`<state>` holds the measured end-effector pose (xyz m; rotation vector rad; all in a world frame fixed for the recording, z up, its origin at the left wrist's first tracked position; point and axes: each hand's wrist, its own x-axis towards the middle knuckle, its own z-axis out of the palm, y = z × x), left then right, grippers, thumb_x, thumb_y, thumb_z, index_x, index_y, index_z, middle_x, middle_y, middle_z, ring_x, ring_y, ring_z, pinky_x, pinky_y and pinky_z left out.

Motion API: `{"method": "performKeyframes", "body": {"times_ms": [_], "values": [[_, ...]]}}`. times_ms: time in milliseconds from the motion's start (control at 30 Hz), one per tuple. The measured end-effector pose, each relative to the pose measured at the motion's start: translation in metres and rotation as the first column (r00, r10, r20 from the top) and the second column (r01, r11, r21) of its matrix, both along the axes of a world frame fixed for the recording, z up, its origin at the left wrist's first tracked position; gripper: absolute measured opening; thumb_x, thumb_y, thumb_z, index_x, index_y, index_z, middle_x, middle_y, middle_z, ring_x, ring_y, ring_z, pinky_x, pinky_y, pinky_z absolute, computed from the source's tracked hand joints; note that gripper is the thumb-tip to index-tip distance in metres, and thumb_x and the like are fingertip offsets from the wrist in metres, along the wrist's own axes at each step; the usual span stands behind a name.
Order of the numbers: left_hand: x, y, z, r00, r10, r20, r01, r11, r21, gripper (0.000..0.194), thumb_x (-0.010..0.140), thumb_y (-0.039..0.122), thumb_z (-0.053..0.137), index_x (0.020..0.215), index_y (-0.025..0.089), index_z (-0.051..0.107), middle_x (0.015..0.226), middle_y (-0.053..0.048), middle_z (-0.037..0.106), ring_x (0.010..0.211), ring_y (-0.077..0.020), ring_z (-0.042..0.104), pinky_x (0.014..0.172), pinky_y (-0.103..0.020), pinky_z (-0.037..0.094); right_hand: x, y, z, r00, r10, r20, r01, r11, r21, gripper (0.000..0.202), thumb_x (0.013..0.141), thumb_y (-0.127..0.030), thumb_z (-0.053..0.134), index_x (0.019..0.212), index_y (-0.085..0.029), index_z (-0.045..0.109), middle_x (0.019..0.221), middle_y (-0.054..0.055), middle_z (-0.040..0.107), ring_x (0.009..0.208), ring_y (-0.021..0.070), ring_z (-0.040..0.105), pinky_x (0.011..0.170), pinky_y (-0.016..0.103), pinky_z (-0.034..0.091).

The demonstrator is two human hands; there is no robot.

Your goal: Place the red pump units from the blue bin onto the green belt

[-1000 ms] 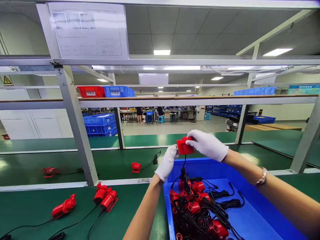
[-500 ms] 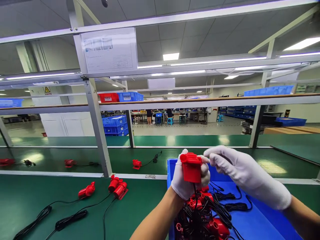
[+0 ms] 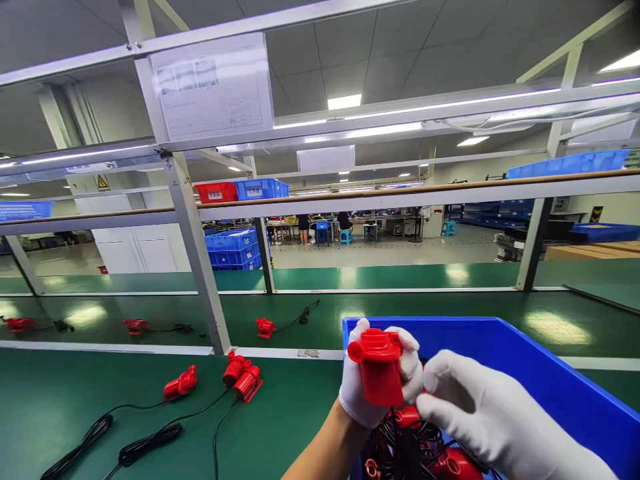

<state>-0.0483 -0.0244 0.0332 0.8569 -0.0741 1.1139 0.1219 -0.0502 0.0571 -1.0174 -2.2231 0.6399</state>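
Observation:
My gloved left hand [image 3: 367, 390] is wrapped round a red pump [image 3: 381, 373], held upright above a blue bin. The pump's round ringed top and side spout face up and left. My gloved right hand [image 3: 480, 407] is just to its right, with thumb and forefinger curled close together by the left hand's fingers. A bit of red shows at those fingertips, too small to make out. Below both hands, the blue bin [image 3: 540, 360] holds several red pumps [image 3: 457, 463] with bundled black cords, partly hidden by my hands.
On the green bench [image 3: 260, 447] to the left lie several red pumps [image 3: 181, 383] with coiled black cords [image 3: 150, 443]. More pumps [image 3: 265, 327] sit on the green strip behind. A metal post [image 3: 195, 260] and a shelf rail [image 3: 380, 200] stand in front of me.
My right hand has come lower and nearer, its thumb and forefinger now beside the left hand. The held pump has dropped slightly and come closer. The camera view has shifted.

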Motion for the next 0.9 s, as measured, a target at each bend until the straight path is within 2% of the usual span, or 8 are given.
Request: {"method": "performKeyframes", "body": {"times_ms": [233,333,400,467,667,733,800,900], "values": [[-0.006,0.002,-0.01,0.998,0.056,-0.022,-0.055,0.998,0.031,0.073,0.091,0.071,0.018,0.09,0.012,0.062,0.058,0.0,0.047,0.043,-0.0098,0.037,0.04,-0.022,0.028,-0.005,0.011,-0.013,0.999,0.025,0.047,-0.025,1.0,-0.012,0.034,0.096,-0.056,0.041,0.091,-0.028,0.059,0.088,0.001,0.066,0.077,0.0169,0.063,0.069,0.025,0.052],[-0.009,-0.003,-0.017,0.954,0.279,-0.107,-0.269,0.957,0.105,0.067,0.092,0.068,0.02,0.092,0.014,0.061,0.063,-0.002,0.05,0.05,-0.0123,0.044,0.052,-0.025,0.038,-0.003,0.01,-0.006,0.992,0.119,-0.031,-0.121,0.989,-0.088,0.042,0.098,-0.055,0.032,0.08,-0.026,0.057,0.081,0.003,0.066,0.071,0.0171,0.062,0.067,0.025,0.052],[-0.01,-0.006,-0.024,0.793,0.578,-0.191,-0.537,0.812,0.227,0.059,0.092,0.066,0.03,0.096,0.015,0.06,0.08,-0.005,0.055,0.068,-0.0156,0.051,0.068,-0.029,0.042,-0.004,0.007,-0.005,0.987,0.146,-0.06,-0.153,0.98,-0.129,0.044,0.097,-0.056,0.031,0.08,-0.025,0.057,0.078,0.004,0.066,0.067,0.0175,0.062,0.062,0.025,0.052],[-0.012,-0.007,-0.034,0.538,0.814,-0.218,-0.707,0.576,0.411,0.054,0.089,0.067,0.04,0.104,0.018,0.058,0.097,-0.007,0.054,0.083,-0.0191,0.051,0.08,-0.032,0.042,-0.008,0.003,-0.007,0.986,0.163,-0.046,-0.168,0.972,-0.166,0.044,0.096,-0.058,0.032,0.091,-0.026,0.06,0.076,0.004,0.066,0.063,0.0174,0.061,0.056,0.024,0.051],[-0.036,0.006,-0.058,0.076,0.995,0.069,-0.596,-0.01,0.803,0.077,0.075,0.077,0.053,0.136,0.033,0.032,0.12,-0.01,0.045,0.108,-0.0301,0.051,0.097,-0.047,0.041,-0.013,0.019,-0.011,0.998,0.04,0.046,-0.03,0.977,-0.21,0.051,0.091,-0.068,0.035,0.081,-0.023,0.055,0.072,0.003,0.067,0.063,0.0168,0.064,0.053,0.023,0.049],[-0.054,0.013,-0.074,-0.03,0.997,0.074,-0.515,-0.079,0.853,0.083,0.077,0.076,0.05,0.142,0.032,0.024,0.135,-0.014,0.039,0.125,-0.0351,0.042,0.106,-0.053,0.034,0.002,0.039,0.006,0.999,-0.016,0.041,0.026,0.967,-0.253,0.053,0.091,-0.07,0.034,0.079,-0.023,0.052,0.067,0.004,0.066,0.057,0.016,0.064,0.052,0.024,0.049],[-0.076,0.018,-0.101,-0.168,0.985,-0.039,-0.498,-0.05,0.866,0.073,0.087,0.069,0.041,0.144,0.027,0.023,0.141,-0.016,0.037,0.131,-0.0338,0.039,0.109,-0.054,0.033,0.025,0.066,0.038,0.989,-0.141,0.044,0.147,0.968,-0.204,0.054,0.092,-0.07,0.034,0.079,-0.022,0.054,0.063,0.004,0.066,0.053,0.0152,0.063,0.053,0.024,0.05],[-0.1,0.024,-0.157,-0.408,0.877,-0.253,-0.538,-0.006,0.843,0.058,0.096,0.054,0.035,0.144,0.022,0.028,0.137,-0.016,0.043,0.125,-0.0286,0.048,0.105,-0.05,0.041,0.061,0.119,0.104,0.912,-0.405,0.062,0.386,0.9,0.201,0.058,0.086,-0.075,0.043,0.077,-0.02,0.059,0.064,0.003,0.066,0.055,0.0153,0.062,0.054,0.024,0.048]]}}
